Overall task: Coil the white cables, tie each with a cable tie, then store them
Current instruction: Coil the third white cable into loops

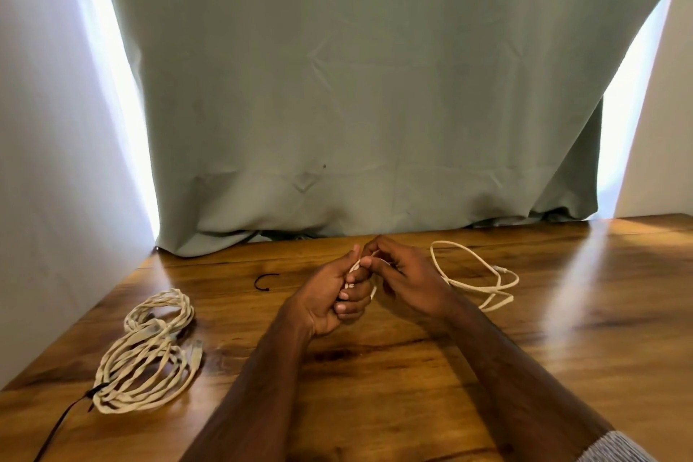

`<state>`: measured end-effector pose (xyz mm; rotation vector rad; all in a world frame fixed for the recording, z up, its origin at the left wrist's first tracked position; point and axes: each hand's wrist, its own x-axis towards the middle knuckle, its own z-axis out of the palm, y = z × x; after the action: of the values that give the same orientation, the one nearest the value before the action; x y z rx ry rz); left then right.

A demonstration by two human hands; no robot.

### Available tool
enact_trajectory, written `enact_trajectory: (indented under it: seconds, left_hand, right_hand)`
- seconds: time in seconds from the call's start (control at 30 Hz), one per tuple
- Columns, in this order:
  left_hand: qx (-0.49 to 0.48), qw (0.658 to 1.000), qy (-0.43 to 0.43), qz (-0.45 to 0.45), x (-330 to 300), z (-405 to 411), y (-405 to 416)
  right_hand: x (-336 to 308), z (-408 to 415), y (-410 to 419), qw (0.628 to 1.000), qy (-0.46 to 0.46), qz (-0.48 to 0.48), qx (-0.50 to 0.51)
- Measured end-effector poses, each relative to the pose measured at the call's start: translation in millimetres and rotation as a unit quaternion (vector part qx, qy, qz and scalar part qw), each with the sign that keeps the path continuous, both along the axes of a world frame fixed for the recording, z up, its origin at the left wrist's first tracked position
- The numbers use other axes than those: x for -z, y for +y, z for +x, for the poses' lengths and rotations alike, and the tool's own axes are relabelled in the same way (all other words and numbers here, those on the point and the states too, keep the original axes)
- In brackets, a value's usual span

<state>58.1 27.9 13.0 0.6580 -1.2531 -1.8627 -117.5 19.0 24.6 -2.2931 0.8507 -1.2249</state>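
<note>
We gripped the thin white braided cable (473, 276) in both curled hands, left hand (335, 302) and right hand (404, 276); its loose loops trailed toward 3 o'clock.

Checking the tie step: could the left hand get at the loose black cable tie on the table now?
Probably not yet: the left hand grips the white cable. The loose black cable tie lies unobstructed just beside it.

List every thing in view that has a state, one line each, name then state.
Left hand: grips a small coil of white cable.
Right hand: pinches the cable at the coil's top.
Held cable: mostly uncoiled, trailing in loose loops on the table.
Two coiled cables: coiled, lying stacked; the nearer tied in black.
Loose cable tie: open, unused.
</note>
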Motion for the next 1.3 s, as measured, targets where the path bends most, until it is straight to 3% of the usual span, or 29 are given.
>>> enact_trajectory:
  seconds: [0.17, 0.47, 0.6, 0.87, 1.0, 1.3]
  left_hand:
    - [-0.026, 0.999, 0.043, 0.016, 2, -4, 1]
    - [0.129, 0.977, 0.167, 0.045, -1, 1, -2]
    - [0.146, 0.962, 0.227, 0.042, -1, 9, -5]
    - [-0.001, 0.97, 0.239, 0.031, -5, 15, -3]
    - [-0.02, 0.973, 0.227, 0.03, -7, 17, 1]
    - [-0.162, 0.935, 0.314, -0.028, -21, 12, 2]
  right_hand:
    - [-1, 0, -4, 1.0, -0.001, 0.019, 0.004]
    - [-2, -1, -5, 0.992, -0.07, 0.108, -0.004]
    - [3, -9, -12, 0.997, -0.012, 0.07, 0.031]
    - [2, -12, -10, 0.982, 0.136, 0.004, 0.134]
    - [-2, -12, -3, 0.97, 0.183, -0.006, 0.162]
    - [-3, 8, 11, 0.93, 0.33, 0.011, 0.159]
